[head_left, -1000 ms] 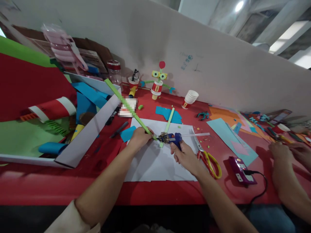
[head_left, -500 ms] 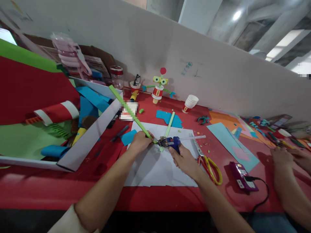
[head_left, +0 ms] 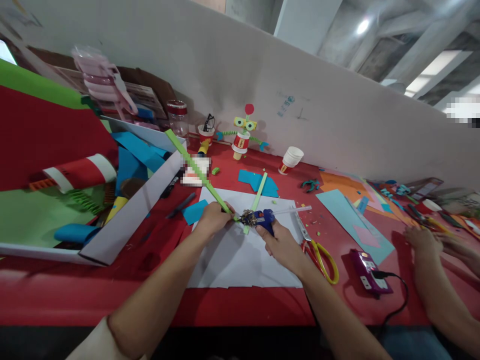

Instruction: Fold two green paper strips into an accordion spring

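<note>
My left hand (head_left: 213, 218) pinches the near end of a long green paper strip (head_left: 195, 167) that slants up and to the left over the table. In my right hand (head_left: 282, 243) is a small blue glue gun (head_left: 261, 218) with a clear glue stick (head_left: 290, 210) sticking out of its back; its nozzle meets the end of the strip. A second green strip (head_left: 258, 198) lies under the gun. Both hands are over a white sheet (head_left: 240, 257) on the red table (head_left: 93, 290).
Red-and-yellow scissors (head_left: 318, 252) lie right of the sheet, beside a purple power socket (head_left: 365, 270) with a black cable. A white box (head_left: 123, 222) of coloured paper stands at left. Paper cups (head_left: 290, 160) and a cup figure (head_left: 242, 135) stand by the wall. Another person's hands (head_left: 423, 240) work at right.
Both hands stay at the same spot with the strip and glue gun joined. The camera has shifted slightly. The other person's hands at right have moved a little.
</note>
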The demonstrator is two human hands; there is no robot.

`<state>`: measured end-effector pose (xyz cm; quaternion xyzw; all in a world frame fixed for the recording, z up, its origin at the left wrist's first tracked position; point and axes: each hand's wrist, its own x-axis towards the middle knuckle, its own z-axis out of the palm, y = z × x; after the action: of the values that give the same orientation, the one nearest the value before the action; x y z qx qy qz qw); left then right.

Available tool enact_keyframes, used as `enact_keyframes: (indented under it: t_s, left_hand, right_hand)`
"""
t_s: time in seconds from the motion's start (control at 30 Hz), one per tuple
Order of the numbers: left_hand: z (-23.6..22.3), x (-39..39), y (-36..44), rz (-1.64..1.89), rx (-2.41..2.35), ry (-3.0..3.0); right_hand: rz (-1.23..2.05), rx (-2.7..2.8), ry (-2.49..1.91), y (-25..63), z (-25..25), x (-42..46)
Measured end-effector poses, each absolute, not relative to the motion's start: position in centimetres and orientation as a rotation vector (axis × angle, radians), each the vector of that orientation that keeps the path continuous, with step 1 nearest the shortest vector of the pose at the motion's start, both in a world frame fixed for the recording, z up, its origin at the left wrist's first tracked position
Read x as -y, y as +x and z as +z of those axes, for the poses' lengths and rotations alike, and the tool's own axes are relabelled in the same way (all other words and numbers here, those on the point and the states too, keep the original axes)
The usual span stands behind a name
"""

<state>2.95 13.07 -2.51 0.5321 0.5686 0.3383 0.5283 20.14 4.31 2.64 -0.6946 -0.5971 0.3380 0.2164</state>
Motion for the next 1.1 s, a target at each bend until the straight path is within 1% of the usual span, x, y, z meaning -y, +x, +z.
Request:
enact_keyframes:
  t_s: [0.5,0.77,0.87,0.97,1.0,1.1]
  left_hand:
    - [-2.7,-13.3,2.9,0.77,-1.37,1.298]
    - [-2.9,-13.2,2.8,0.801,-1.346,1.306]
    - [-2.8,-13.2,2.8,0.814,-1.34,1.276]
    - [-2.5,-13.1,2.8,0.821,-1.338,1.257]
    - [-2.4,-13.0,2.8,0.83,-1.333,1.248]
    - [-2.1,-13.1,2.9,0.914,-1.264,1.21]
  right_hand:
    - [0.876,1.808,-1.932,20.7,3.5,-4.6]
    - [0.861,1.777,-1.929,20.2,3.2,-4.2]
    - [0.947,1.584,-1.932,21.5,3.7,-4.2]
    - [1.034,1.229,-1.884,25.0,4.6,-4.6]
    - [1.013,1.093,-1.892,26.5,4.9,-4.8]
    - [0.779,0.804,-1.986,31.6,5.1,-5.7]
